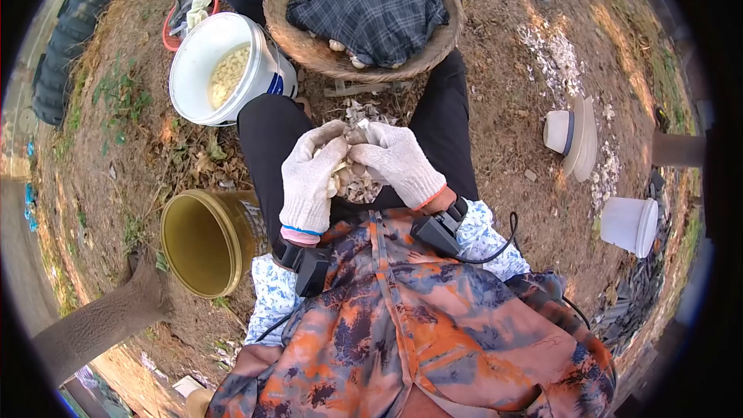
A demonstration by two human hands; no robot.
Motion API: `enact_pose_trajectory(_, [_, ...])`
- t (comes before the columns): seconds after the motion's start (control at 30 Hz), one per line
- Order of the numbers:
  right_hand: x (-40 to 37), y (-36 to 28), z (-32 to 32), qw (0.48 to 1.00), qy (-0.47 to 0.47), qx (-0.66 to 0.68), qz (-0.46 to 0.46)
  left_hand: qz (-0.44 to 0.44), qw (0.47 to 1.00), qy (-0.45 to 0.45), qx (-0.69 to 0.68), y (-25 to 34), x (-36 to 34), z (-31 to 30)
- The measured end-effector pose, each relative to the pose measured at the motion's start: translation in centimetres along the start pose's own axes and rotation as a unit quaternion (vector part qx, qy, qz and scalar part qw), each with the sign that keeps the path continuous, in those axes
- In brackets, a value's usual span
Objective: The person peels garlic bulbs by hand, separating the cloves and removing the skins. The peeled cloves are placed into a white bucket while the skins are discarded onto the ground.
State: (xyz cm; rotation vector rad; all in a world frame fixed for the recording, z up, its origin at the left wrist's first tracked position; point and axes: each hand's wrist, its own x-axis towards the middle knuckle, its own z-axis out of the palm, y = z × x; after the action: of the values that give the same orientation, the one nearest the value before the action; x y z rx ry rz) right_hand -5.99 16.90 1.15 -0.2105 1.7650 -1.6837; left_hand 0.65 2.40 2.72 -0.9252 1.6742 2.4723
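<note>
My left hand [311,174], in a white knit glove, is curled with pale garlic [333,184] showing at its fingers. My right hand [398,161], gloved the same way, is closed close beside it, fingertips nearly meeting the left's. A small pale, shiny piece [367,133] shows at the right fingers; I cannot tell what it is. Papery garlic skins [358,187] lie below and between the hands, over my lap. Ahead to the left, a white bucket [184,70] holds peeled garlic cloves [229,77].
A wicker basket [280,31] ahead holds garlic bulbs [337,45] under a dark checked cloth [371,11]. An empty yellowish bucket [203,244] lies tilted at left. To the right are a hat [576,138] and a white tub [628,224]. A tree trunk [104,325] stands at lower left.
</note>
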Motion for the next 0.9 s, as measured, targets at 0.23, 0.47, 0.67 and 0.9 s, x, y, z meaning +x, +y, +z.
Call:
enact_pose_trajectory(0.23, [0.1, 1.8, 0.7, 0.99, 0.052, -0.092, -0.097, -0.048, 0.995, -0.042, -0.078, -1.1, 0.5, -0.8])
enact_pose_trajectory(0.47, [0.3, 2.8, 1.4, 0.965, 0.133, -0.184, -0.13, -0.083, 0.993, -0.072, -0.041, -1.9, 0.6, -0.9])
enact_pose_trajectory(0.67, [-0.4, 1.3, 0.5, 0.989, 0.024, 0.147, 0.018, -0.118, 0.969, -0.11, -0.188, -2.1, 1.0, -1.9])
enact_pose_trajectory(0.9, [1.0, 2.7, -2.3, 0.993, 0.087, 0.038, 0.064, -0.195, 0.919, -0.106, -0.325, -2.7, 2.0, -3.2])
